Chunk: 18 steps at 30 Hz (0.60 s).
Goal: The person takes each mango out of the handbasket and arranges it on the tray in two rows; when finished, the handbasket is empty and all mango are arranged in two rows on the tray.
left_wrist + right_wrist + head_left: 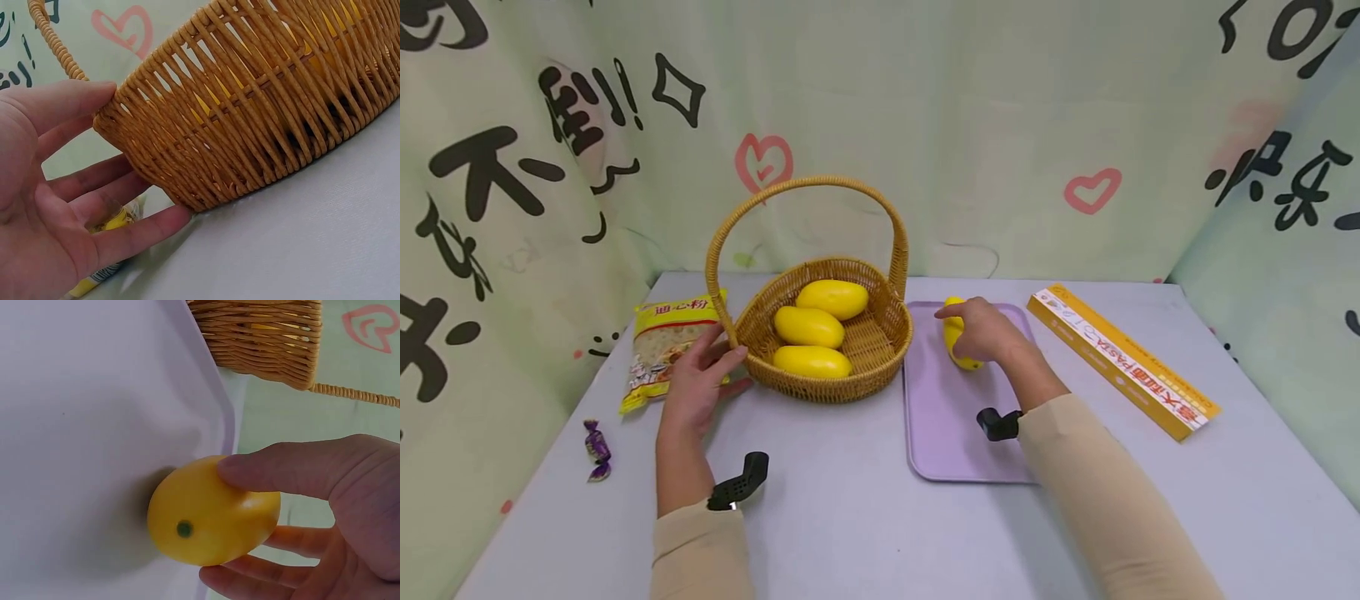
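At the left end of a wicker basket [880,379], my left hand [698,387] holds the side, its thumb on the rim and its fingers spread round the outer wall. Three yellow mangoes [808,327] lie inside the basket, whose tall handle arches above. Over the far part of a lilac tray [940,433], my right hand [988,329] grips another mango [200,512] between thumb and fingers. The right wrist view shows a green stem spot on it and a shadow beside it. Whether this mango touches the tray, I cannot tell.
A yellow pasta bag [658,346] lies left of the basket, partly behind my left hand. Nearer the left table edge is a purple wrapped candy [597,450]. A long orange pasta box [1120,358] lies slanted right of the tray. Printed curtains stand behind and at both sides.
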Tool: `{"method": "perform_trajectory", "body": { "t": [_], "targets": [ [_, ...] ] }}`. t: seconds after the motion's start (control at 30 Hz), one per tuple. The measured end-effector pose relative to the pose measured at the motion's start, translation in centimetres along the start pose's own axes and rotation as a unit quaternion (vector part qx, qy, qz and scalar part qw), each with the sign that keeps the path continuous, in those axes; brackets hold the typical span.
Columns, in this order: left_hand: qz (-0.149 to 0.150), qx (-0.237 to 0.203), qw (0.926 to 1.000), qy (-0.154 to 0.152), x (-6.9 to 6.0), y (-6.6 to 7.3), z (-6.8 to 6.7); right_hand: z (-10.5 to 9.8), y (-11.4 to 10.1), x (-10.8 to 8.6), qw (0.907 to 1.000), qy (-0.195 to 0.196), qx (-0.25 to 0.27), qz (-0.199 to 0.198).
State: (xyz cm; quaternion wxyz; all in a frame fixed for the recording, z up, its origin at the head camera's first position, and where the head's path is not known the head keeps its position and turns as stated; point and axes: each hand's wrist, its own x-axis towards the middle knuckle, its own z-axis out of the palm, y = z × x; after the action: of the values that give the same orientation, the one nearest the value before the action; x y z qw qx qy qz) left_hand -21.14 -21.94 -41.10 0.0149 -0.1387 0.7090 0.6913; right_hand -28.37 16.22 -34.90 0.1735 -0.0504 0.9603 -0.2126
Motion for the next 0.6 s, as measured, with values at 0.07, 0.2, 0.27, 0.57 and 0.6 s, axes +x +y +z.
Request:
{"method": "perform_trajectory", "body": {
  "t": [0.07, 0.2, 0.27, 0.57, 0.6],
  "targets": [
    [0.000, -0.001, 1.0000, 0.000, 0.0, 0.0, 0.0, 0.2, 0.0, 0.2, 0.9998, 0.011, -0.012, -0.011],
    [-0.001, 0.000, 1.0000, -0.001, 0.0, 0.1, 0.1, 0.7, 0.0, 0.6, 0.9986, 0.044, -0.014, -0.028],
    [0.000, 0.000, 1.0000, -0.002, -0.1, 0.1, 0.1, 0.9, 0.0, 0.8, 0.9981, 0.054, -0.006, -0.029],
    [0.009, -0.001, 1.0000, -0.001, 0.0, 0.1, 0.2, 1.8, -0.1, 1.5, 0.9968, 0.073, 0.023, -0.021],
    [0.009, 0.000, 1.0000, 0.000, 0.0, 0.0, 0.1, 2.0, -0.2, 1.6, 0.9966, 0.076, 0.024, -0.019]
  ]
}}
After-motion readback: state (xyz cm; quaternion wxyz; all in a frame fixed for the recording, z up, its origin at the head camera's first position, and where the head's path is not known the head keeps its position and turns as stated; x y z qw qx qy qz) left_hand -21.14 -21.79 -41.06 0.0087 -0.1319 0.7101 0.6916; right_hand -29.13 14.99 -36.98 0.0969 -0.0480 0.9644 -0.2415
